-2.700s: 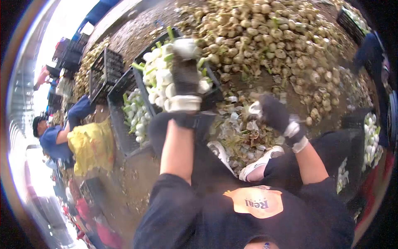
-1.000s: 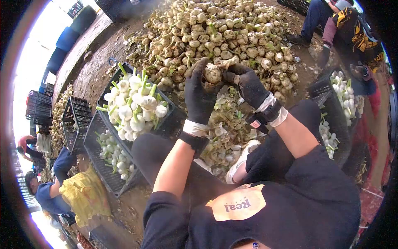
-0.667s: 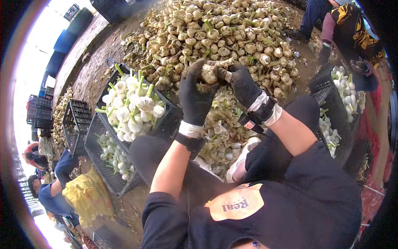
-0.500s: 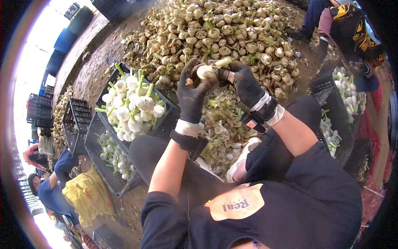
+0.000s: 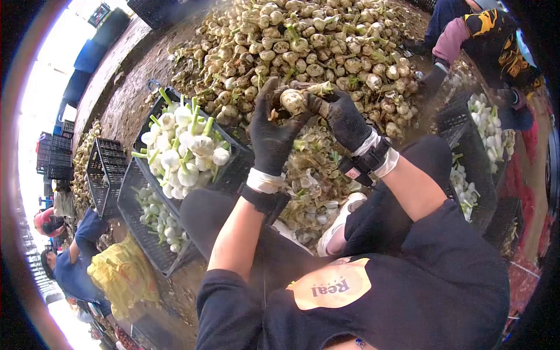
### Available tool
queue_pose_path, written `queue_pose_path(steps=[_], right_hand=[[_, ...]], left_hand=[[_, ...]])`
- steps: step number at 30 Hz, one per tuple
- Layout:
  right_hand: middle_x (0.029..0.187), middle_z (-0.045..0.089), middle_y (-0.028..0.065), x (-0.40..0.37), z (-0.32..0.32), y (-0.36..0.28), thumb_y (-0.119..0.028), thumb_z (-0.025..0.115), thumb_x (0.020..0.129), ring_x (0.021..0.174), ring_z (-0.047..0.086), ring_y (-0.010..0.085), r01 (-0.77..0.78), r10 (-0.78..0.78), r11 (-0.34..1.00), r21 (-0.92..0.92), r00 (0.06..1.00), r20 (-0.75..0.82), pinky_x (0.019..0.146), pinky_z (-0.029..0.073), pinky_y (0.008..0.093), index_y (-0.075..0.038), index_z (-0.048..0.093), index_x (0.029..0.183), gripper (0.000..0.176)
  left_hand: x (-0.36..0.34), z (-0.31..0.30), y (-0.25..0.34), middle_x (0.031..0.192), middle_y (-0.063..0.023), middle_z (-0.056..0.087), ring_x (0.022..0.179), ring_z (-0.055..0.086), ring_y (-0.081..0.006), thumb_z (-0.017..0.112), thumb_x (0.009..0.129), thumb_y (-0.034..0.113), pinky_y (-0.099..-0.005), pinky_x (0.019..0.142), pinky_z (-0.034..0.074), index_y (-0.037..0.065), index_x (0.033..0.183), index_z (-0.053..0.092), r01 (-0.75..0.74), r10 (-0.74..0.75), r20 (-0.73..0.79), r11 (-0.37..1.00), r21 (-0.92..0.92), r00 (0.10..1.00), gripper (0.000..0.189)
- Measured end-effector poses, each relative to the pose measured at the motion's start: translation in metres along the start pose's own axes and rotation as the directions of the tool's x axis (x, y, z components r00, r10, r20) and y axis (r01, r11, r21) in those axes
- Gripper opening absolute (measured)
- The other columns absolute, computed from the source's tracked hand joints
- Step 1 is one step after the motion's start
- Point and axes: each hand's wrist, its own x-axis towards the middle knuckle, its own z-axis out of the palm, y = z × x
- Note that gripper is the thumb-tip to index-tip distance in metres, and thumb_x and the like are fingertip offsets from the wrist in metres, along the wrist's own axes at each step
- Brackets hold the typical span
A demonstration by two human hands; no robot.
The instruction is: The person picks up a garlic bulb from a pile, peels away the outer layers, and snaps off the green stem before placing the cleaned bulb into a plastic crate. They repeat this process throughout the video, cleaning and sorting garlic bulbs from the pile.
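Observation:
A garlic bulb (image 5: pixel 293 101) with part of its stem is between my two gloved hands, over the front of a large heap of unpeeled garlic (image 5: pixel 315 49). My left hand (image 5: pixel 273 125) cups the bulb from the left with its fingers curved around it. At the stem side, my right hand (image 5: pixel 344 116) has its fingers pressed together on the stem. Loose husks (image 5: pixel 312 175) lie below the hands, between my shoes. White cleaned bulbs (image 5: pixel 186 149) with green stems fill a black crate to the left.
A lower crate of white bulbs (image 5: pixel 160 219) stands beside my left knee. More white bulbs (image 5: pixel 487 125) fill crates at the right. Another person's gloved hand (image 5: pixel 434 79) is at the upper right. A person in blue (image 5: pixel 76 274) sits near a yellow sack (image 5: pixel 123 274).
The bulb has turned, showing its speckled outer side, and its stem now points right. My left fingers have opened slightly around it. The co-worker's arm at the upper right has shifted left.

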Motion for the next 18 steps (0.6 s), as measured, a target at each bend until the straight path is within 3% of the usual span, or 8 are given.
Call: queue_pose_path(steps=[1, 3, 6, 11, 13, 15, 16, 18], right_hand=[[0.107, 0.068, 0.0087, -0.001, 0.0, 0.006, -0.012, 0.056, 0.093, 0.098, 0.062, 0.0164, 0.0, 0.0, 1.0, 0.002, 1.0, -0.003, 0.088, 0.049, 0.0309, 0.001, 0.065, 0.112, 0.024], [0.105, 0.069, 0.0098, -0.002, -0.001, 0.014, -0.012, 0.058, 0.092, 0.097, 0.063, 0.0171, -0.062, 0.066, 0.994, 0.087, 0.997, -0.046, 0.087, 0.05, 0.0318, 0.001, 0.066, 0.109, 0.022], [0.103, 0.07, 0.0112, -0.002, -0.005, 0.009, -0.014, 0.06, 0.091, 0.093, 0.064, 0.0174, -0.038, 0.036, 0.998, -0.052, 0.999, -0.041, 0.085, 0.05, 0.0323, 0.0, 0.067, 0.106, 0.021], [0.099, 0.07, 0.0113, 0.005, -0.012, 0.004, -0.014, 0.06, 0.091, 0.088, 0.064, 0.0182, -0.017, 0.02, 0.999, -0.05, 0.997, 0.072, 0.081, 0.05, 0.0328, 0.0, 0.068, 0.104, 0.02], [0.097, 0.07, 0.0108, 0.006, -0.011, 0.008, -0.014, 0.06, 0.091, 0.086, 0.064, 0.0181, 0.014, -0.005, 0.998, -0.067, 0.991, 0.131, 0.079, 0.051, 0.0329, 0.0, 0.068, 0.104, 0.02], [0.096, 0.07, 0.0105, 0.007, -0.006, 0.013, -0.015, 0.061, 0.091, 0.085, 0.064, 0.0177, 0.244, -0.211, 0.933, -0.265, 0.966, 0.147, 0.078, 0.051, 0.0326, 0.0, 0.068, 0.102, 0.02], [0.096, 0.07, 0.0105, 0.005, -0.005, 0.014, -0.015, 0.061, 0.091, 0.085, 0.064, 0.0177, 0.242, -0.21, 0.932, -0.269, 0.967, 0.144, 0.078, 0.051, 0.0326, 0.0, 0.068, 0.102, 0.02], [0.094, 0.07, 0.0097, 0.001, 0.002, 0.012, -0.014, 0.062, 0.091, 0.085, 0.064, 0.0167, -0.067, 0.066, 0.998, 0.014, 0.998, 0.022, 0.077, 0.051, 0.0316, 0.001, 0.068, 0.101, 0.02]], left_hand=[[0.0, -0.001, 0.0, 0.125, -0.0127, 0.058, 0.112, 0.058, -0.0195, 0.08, 0.075, 0.004, -0.0326, 0.096, 0.047, 0.002, 0.138, 0.042, 0.001, -0.001, 0.003, 1.0, 0.001, 1.0, 0.074], [0.001, -0.005, -0.001, 0.121, -0.013, 0.06, 0.106, 0.061, -0.0173, 0.076, 0.079, 0.007, -0.0306, 0.087, 0.052, 0.002, 0.137, 0.043, 0.204, -0.201, 0.05, 0.889, -0.411, 0.978, 0.066], [0.0, -0.01, -0.001, 0.117, -0.0125, 0.061, 0.097, 0.063, -0.015, 0.07, 0.085, 0.012, -0.0282, 0.074, 0.055, 0.002, 0.137, 0.043, 0.405, -0.39, 0.144, 0.747, -0.528, 0.909, 0.06], [0.001, -0.012, 0.005, 0.118, -0.0112, 0.061, 0.094, 0.064, -0.0157, 0.062, 0.093, 0.02, -0.0278, 0.067, 0.055, 0.003, 0.139, 0.041, 0.182, -0.155, 0.146, 0.963, -0.197, 0.977, 0.052], [-0.003, -0.011, 0.001, 0.119, -0.0099, 0.06, 0.093, 0.063, -0.0147, 0.058, 0.096, 0.023, -0.0278, 0.07, 0.055, 0.005, 0.139, 0.042, 0.462, -0.451, 0.169, 0.69, -0.556, 0.876, 0.05], [-0.005, -0.007, 0.0, 0.119, -0.0092, 0.06, 0.094, 0.063, -0.0142, 0.058, 0.097, 0.023, -0.027, 0.071, 0.055, 0.006, 0.14, 0.041, 0.334, -0.31, 0.124, 0.845, -0.418, 0.942, 0.05], [-0.005, -0.005, 0.001, 0.119, -0.0084, 0.06, 0.094, 0.062, -0.0136, 0.057, 0.097, 0.024, -0.0262, 0.073, 0.054, 0.007, 0.141, 0.04, 0.175, -0.15, 0.113, 0.95, -0.26, 0.982, 0.05], [-0.008, -0.006, 0.003, 0.118, -0.008, 0.06, 0.097, 0.06, -0.0133, 0.055, 0.098, 0.029, -0.0257, 0.077, 0.053, 0.007, 0.143, 0.038, 0.221, -0.195, 0.14, 0.954, -0.201, 0.971, 0.053]])
